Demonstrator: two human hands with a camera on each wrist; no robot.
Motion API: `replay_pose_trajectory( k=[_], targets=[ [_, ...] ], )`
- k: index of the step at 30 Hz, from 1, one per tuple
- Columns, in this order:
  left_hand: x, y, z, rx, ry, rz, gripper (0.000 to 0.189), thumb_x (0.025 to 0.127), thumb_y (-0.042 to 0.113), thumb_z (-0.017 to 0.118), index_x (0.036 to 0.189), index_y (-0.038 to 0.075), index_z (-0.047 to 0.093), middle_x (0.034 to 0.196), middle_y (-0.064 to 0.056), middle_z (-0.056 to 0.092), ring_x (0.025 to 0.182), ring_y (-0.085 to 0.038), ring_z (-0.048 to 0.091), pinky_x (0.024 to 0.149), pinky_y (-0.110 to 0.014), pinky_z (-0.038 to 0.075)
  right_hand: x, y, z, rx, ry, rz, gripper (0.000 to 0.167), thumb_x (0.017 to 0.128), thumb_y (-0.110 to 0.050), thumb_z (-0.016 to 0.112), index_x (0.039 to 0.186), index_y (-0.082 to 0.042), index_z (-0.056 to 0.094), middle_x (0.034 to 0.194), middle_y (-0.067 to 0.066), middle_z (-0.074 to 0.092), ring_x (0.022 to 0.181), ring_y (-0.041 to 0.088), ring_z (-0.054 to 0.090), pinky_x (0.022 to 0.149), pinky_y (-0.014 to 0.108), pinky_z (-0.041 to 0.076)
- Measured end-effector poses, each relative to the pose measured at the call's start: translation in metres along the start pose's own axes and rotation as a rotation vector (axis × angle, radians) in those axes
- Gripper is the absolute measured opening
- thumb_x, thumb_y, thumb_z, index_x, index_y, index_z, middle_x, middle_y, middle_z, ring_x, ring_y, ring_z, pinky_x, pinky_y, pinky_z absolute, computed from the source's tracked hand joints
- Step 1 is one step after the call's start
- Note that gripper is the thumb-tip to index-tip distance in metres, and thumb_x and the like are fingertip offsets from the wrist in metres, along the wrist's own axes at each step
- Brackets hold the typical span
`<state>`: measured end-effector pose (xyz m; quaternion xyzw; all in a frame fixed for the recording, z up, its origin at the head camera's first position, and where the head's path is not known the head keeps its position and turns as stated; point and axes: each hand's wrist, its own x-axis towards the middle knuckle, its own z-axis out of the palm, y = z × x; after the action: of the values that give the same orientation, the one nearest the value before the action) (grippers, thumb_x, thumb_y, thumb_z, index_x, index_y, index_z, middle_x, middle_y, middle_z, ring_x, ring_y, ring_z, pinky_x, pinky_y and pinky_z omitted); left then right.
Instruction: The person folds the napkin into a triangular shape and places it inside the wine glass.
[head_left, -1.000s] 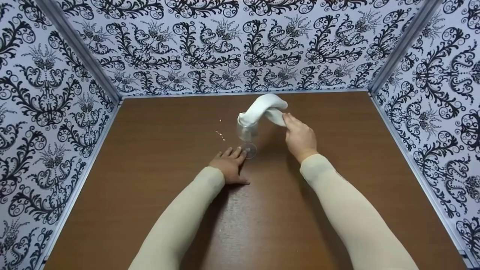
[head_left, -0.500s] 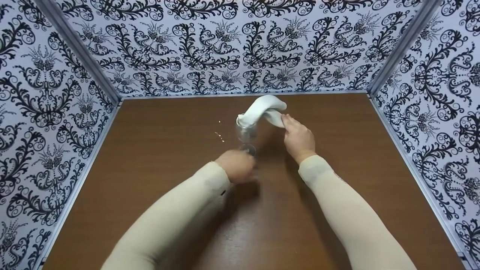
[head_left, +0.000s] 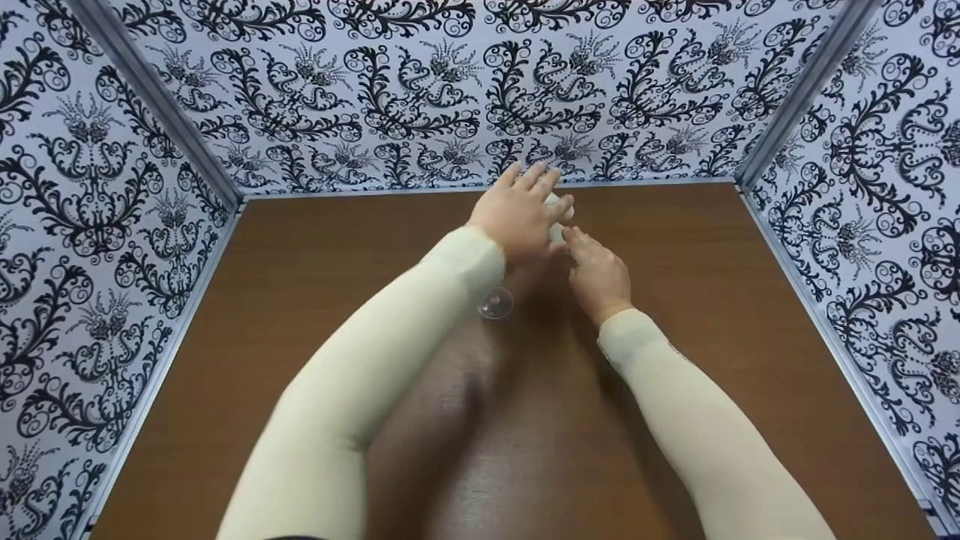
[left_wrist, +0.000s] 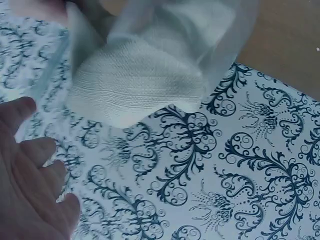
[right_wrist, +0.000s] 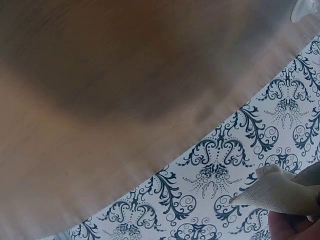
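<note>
A stemmed glass with a white cloth stuffed into its mouth stands on the table; in the head view only its clear foot shows. My left hand, fingers spread, is raised over the glass and hides its bowl and most of the cloth. In the left wrist view that hand is beside the bulging, ribbed cloth, with a gap between them. My right hand pinches the cloth's loose end at the right. The right wrist view shows the folded cloth at the fingers.
The brown wooden table is enclosed by black-and-white patterned walls at the back and both sides. Grey metal strips run along the corners and table edges. The back wall lies a short way behind the glass.
My left hand has left the glass's foot, rising forward and to the right to above the glass and cloth, where it covers them. My right hand has stayed on the cloth's end.
</note>
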<state>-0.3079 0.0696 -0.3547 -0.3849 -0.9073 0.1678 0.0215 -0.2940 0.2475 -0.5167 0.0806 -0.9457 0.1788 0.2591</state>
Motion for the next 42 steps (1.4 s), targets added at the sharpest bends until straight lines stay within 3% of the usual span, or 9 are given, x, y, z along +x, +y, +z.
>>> replay_pose_trajectory(
  k=[4,10,19,23,27,29,34,38,42],
  targets=[
    [0.017,0.003,-0.003,-0.023,-0.081,-0.015,0.068,0.109,0.062,0.031,0.169,0.032,0.024,0.178,-0.010,0.012,0.165,-0.032,0.013,0.133,-0.054,0.007,-0.001,-0.001,-0.002,0.008,-0.023,0.014,0.041,0.093,0.000,0.069,0.132,-0.010,0.073,0.143,0.013,0.068,0.126,0.036,0.069,0.098,0.055,0.058],
    [0.022,0.010,-0.011,-0.006,-0.189,-0.030,0.066,0.108,0.063,0.033,0.166,0.030,0.035,0.177,-0.008,0.017,0.165,-0.032,0.014,0.133,-0.054,0.007,0.000,0.000,-0.005,0.026,-0.062,0.030,0.039,0.097,-0.005,0.068,0.136,-0.008,0.072,0.145,0.013,0.066,0.131,0.036,0.066,0.104,0.054,0.055],
    [0.026,0.015,-0.012,-0.013,-0.236,-0.091,0.066,0.109,0.062,0.032,0.153,0.020,0.058,0.173,-0.005,0.033,0.162,-0.031,0.027,0.133,-0.053,0.014,0.001,0.000,-0.005,0.047,-0.047,0.029,0.042,0.099,-0.004,0.066,0.140,-0.012,0.069,0.144,0.013,0.067,0.130,0.035,0.067,0.105,0.053,0.055],
    [0.025,0.013,-0.011,-0.066,-0.219,-0.102,0.059,0.108,0.059,0.035,0.149,0.026,0.062,0.164,0.010,0.047,0.155,-0.025,0.040,0.129,-0.050,0.027,0.001,0.001,-0.004,0.050,-0.040,0.018,0.041,0.100,-0.003,0.063,0.139,-0.015,0.071,0.143,0.013,0.068,0.130,0.035,0.067,0.103,0.054,0.056],
    [0.024,0.010,-0.011,-0.149,-0.188,-0.125,0.054,0.107,0.060,0.039,0.148,0.032,0.062,0.151,0.007,0.063,0.141,-0.021,0.056,0.111,-0.047,0.051,0.001,0.003,-0.003,0.045,-0.011,0.002,0.042,0.100,0.000,0.061,0.136,-0.017,0.072,0.141,0.013,0.069,0.128,0.034,0.069,0.101,0.054,0.057],
    [0.026,0.008,-0.010,-0.185,-0.186,-0.137,0.054,0.108,0.061,0.040,0.149,0.035,0.060,0.150,0.005,0.064,0.138,-0.021,0.058,0.104,-0.048,0.055,0.000,0.003,-0.004,0.043,0.003,-0.007,0.038,0.100,-0.001,0.061,0.133,-0.016,0.074,0.140,0.013,0.069,0.126,0.035,0.069,0.100,0.054,0.057],
    [0.032,0.004,-0.009,-0.171,-0.155,-0.102,0.056,0.110,0.062,0.034,0.147,0.031,0.063,0.163,0.017,0.047,0.145,-0.023,0.054,0.103,-0.047,0.057,0.000,0.002,-0.005,0.013,0.013,-0.030,0.035,0.097,-0.001,0.063,0.130,-0.008,0.074,0.140,0.013,0.070,0.124,0.036,0.070,0.099,0.054,0.058],
    [0.034,0.000,-0.010,-0.112,-0.062,-0.095,0.048,0.113,0.046,0.041,0.135,0.018,0.073,0.154,-0.002,0.059,0.130,-0.032,0.065,0.097,-0.048,0.060,0.000,0.001,-0.006,-0.006,-0.017,-0.025,0.048,0.092,0.002,0.064,0.139,-0.006,0.069,0.142,0.013,0.068,0.126,0.035,0.069,0.103,0.052,0.056],
    [0.035,-0.004,-0.012,-0.107,0.046,-0.164,0.032,0.110,0.021,0.050,0.128,0.009,0.075,0.132,-0.014,0.063,0.110,-0.032,0.070,0.092,-0.044,0.062,0.000,0.001,-0.007,-0.010,-0.040,-0.015,0.053,0.089,0.004,0.065,0.141,-0.006,0.067,0.143,0.014,0.067,0.129,0.035,0.068,0.105,0.051,0.055]
  ],
)
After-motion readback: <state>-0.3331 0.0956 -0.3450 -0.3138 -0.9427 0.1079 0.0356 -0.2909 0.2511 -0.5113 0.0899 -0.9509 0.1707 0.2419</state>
